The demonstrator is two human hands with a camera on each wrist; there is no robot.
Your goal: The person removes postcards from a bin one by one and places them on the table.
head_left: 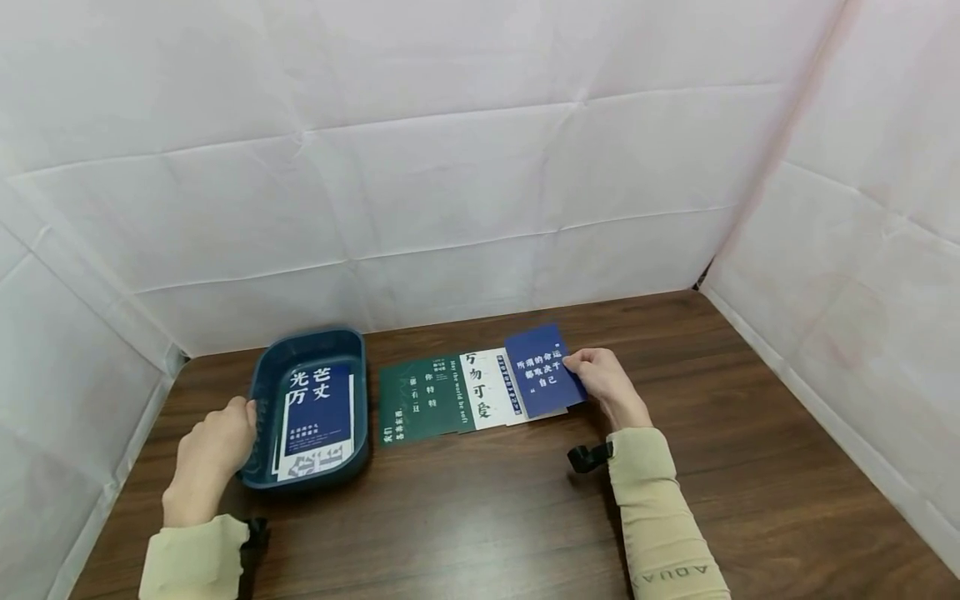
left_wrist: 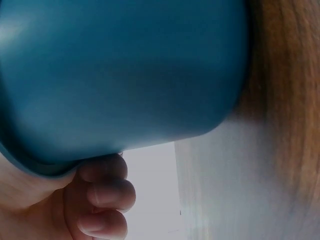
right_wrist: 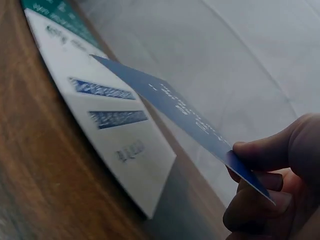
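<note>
My left hand [head_left: 217, 437] grips the left rim of a dark blue plastic tray [head_left: 262, 379]; the left wrist view shows its curled fingers [left_wrist: 102, 192] under the tray's wall [left_wrist: 120, 75]. Blue and white printed cards [head_left: 318, 408] lie inside the tray. My right hand [head_left: 603, 379] pinches the right edge of a blue card with white characters [head_left: 542, 371], lifted at a slant above a white card [head_left: 487, 387]. In the right wrist view the blue card [right_wrist: 170, 102] tilts over the white card [right_wrist: 115, 130], thumb and fingers [right_wrist: 267, 150] on its corner. A green card [head_left: 420, 400] lies beside them.
The cards form an overlapping row on a brown wooden table [head_left: 487, 517] between the tray and my right hand. White sheet walls [head_left: 450, 167] close in the back and both sides. Bare tabletop lies in front and to the right.
</note>
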